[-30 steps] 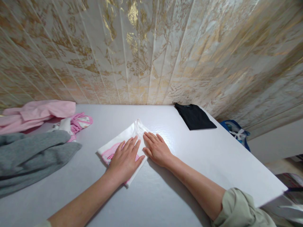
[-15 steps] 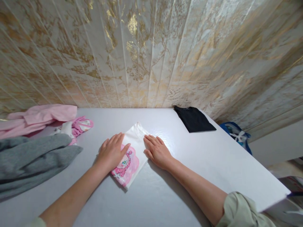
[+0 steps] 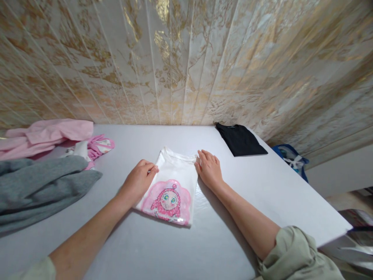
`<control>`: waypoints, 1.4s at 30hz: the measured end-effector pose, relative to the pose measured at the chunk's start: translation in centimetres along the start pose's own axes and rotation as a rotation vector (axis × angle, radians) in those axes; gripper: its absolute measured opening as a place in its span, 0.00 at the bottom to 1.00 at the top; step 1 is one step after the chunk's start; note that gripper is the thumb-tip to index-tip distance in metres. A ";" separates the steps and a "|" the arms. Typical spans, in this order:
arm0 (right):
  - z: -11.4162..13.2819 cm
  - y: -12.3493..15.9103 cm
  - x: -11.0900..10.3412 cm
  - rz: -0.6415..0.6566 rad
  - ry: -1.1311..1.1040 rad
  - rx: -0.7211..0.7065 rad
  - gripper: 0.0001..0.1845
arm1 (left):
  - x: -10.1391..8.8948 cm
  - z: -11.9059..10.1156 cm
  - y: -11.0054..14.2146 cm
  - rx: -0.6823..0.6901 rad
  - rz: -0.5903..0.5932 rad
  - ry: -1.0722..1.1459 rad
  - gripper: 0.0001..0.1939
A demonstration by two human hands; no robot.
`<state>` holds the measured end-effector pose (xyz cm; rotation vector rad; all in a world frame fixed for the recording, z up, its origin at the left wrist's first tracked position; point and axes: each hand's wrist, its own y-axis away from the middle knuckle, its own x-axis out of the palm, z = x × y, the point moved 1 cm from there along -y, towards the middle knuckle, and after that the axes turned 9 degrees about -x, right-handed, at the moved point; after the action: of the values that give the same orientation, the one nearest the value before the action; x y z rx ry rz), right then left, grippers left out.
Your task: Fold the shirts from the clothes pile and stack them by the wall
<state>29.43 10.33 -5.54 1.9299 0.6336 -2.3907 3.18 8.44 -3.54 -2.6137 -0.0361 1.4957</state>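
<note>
A folded white T-shirt [image 3: 173, 182] with a pink cartoon girl print lies in the middle of the white table [image 3: 204, 241]. My left hand [image 3: 139, 181] rests on its left edge, fingers curled and pinching the cloth. My right hand [image 3: 209, 168] lies against the shirt's upper right corner near the collar, fingers bent at the cloth's edge.
A folded black garment [image 3: 240, 140] lies at the table's far right by the marbled wall. At the left sit a grey sweatshirt [image 3: 37, 186], a pink garment [image 3: 46, 134] and a pink-and-white piece [image 3: 97, 147]. A blue bag [image 3: 290, 159] lies beyond the right edge.
The shirt has been turned from a diagonal lie to square-on, with the whole print now showing. Both hands moved from flat on the cloth to its two sides.
</note>
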 end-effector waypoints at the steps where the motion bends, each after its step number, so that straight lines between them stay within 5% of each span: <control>1: -0.1 0.0 -0.2 -0.024 -0.004 -0.007 0.26 | -0.2 -0.4 0.2 -0.016 -0.013 -0.006 0.19; 4: 0.9 0.5 -0.8 -0.070 -0.074 -0.150 0.25 | -0.5 -1.5 0.9 0.015 -0.116 -0.115 0.16; 8: 3.7 1.4 -1.0 0.070 -0.180 -0.415 0.25 | 0.9 -1.4 1.1 0.151 -0.089 -0.188 0.16; 13: 4.8 1.7 -0.3 0.217 -0.155 -0.386 0.31 | 2.8 0.2 0.7 0.128 -0.003 -0.288 0.25; 19: 4.5 1.6 -0.7 0.210 -0.186 -0.372 0.28 | 2.7 0.1 0.9 0.107 -0.008 -0.289 0.25; 25: 5.1 1.8 -0.8 0.217 -0.208 -0.402 0.39 | 3.0 0.4 0.8 0.114 -0.048 -0.259 0.24; 31: 4.3 1.2 -0.3 0.172 -0.240 -0.391 0.28 | 1.1 -1.8 1.6 0.155 -0.151 -0.198 0.17; 37: 3.4 1.0 0.0 0.127 -0.326 -0.421 0.27 | 1.8 -4.3 3.6 0.316 0.122 0.014 0.10; 42: 3.2 0.9 0.1 0.118 -0.351 -0.423 0.27 | 2.8 -3.8 3.8 0.285 0.127 0.049 0.10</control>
<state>26.67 8.57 -5.41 1.3073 0.8817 -2.2144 7.74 4.50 -4.51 -2.4593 0.3294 1.3572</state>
